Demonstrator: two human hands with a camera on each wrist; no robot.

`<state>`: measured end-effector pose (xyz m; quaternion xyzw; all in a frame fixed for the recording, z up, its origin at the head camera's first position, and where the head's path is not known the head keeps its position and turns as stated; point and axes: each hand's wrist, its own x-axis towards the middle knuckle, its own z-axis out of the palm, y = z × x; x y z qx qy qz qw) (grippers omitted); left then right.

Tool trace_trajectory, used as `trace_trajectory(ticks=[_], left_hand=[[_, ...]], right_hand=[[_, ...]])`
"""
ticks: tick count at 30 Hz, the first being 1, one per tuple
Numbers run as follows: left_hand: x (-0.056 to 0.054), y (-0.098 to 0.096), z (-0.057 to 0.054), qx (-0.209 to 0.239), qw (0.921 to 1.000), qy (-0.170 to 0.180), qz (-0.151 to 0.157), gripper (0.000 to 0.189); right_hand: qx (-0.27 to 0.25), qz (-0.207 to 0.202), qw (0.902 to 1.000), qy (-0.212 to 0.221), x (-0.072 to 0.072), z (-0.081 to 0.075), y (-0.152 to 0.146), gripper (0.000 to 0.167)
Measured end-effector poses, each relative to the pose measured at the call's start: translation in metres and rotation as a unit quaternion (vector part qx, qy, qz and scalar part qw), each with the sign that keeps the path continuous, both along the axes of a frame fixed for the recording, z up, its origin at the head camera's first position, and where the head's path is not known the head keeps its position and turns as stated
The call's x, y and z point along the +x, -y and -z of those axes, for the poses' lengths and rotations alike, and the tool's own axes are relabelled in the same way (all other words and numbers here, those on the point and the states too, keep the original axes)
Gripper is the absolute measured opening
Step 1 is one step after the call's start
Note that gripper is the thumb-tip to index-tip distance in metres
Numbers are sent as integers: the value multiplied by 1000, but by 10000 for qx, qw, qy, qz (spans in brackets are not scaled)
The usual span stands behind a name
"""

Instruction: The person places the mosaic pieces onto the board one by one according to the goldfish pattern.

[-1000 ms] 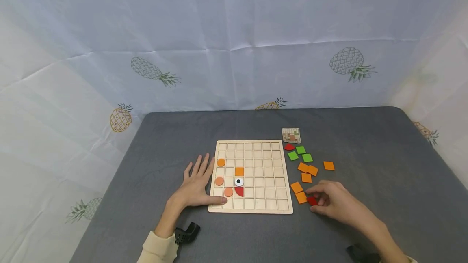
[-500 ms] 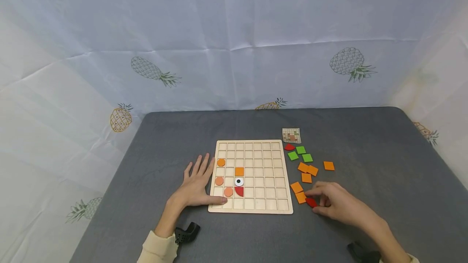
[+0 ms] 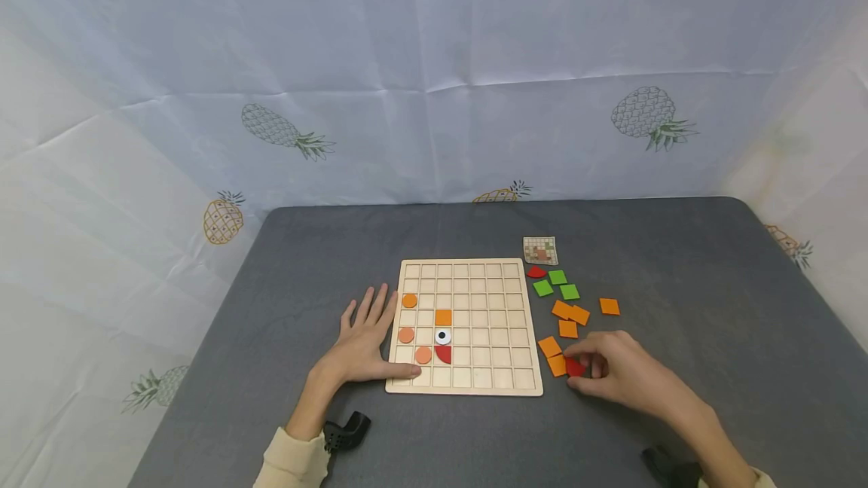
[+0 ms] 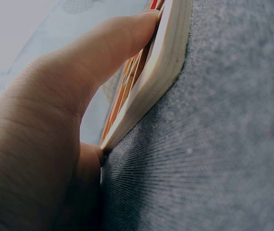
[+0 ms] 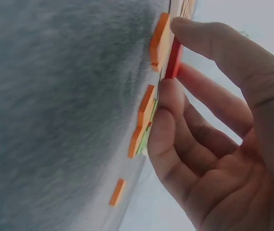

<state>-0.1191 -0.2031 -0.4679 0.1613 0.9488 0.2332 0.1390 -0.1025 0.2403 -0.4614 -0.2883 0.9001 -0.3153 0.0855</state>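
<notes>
At the near edge a cream sleeve (image 3: 298, 458) and a black wrist device (image 3: 667, 469) on the other arm are cut off by the frame. The right hand (image 3: 624, 375) pinches a red piece (image 3: 576, 367) between thumb and fingers, just beside two orange squares (image 3: 557, 365); the fingertips cover part of the piece, and whether it touches the nearer square is hard to tell. The left hand (image 3: 362, 351) is spread wide, fingers straight along the left side of the wooden board (image 3: 502, 322), its thumb over the near-left corner, hiding part of the cells there. On the board sit three orange discs (image 3: 423, 355), a red quarter-round (image 3: 443, 355), a white disc (image 3: 443, 337) with a black dot and an orange square (image 3: 443, 318). Farther right on the grey counter (image 3: 678, 262) lie four more orange squares, three green squares (image 3: 543, 288), another red piece (image 3: 536, 272) and a small card (image 3: 539, 251), its picture too small to read. Behind hangs a pineapple-print curtain (image 3: 441, 36), its reversed lettering cut off at the top
</notes>
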Motion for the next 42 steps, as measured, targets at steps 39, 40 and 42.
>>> trace_trajectory(ticks=[39,40,42], left_hand=[[-1,-1,0,-271,9996,86,-67,140],[-1,-1,0,-273,9996,99,-69,140],[-1,-1,1,-265,9996,93,-64,140]], right_hand=[[-1379,1345,9811,-187,-49,-37,178,25],[-1373,1398,9805,-134,-49,-36,182,25],[-1326,1476,9801,-22,-52,-33,188,24]])
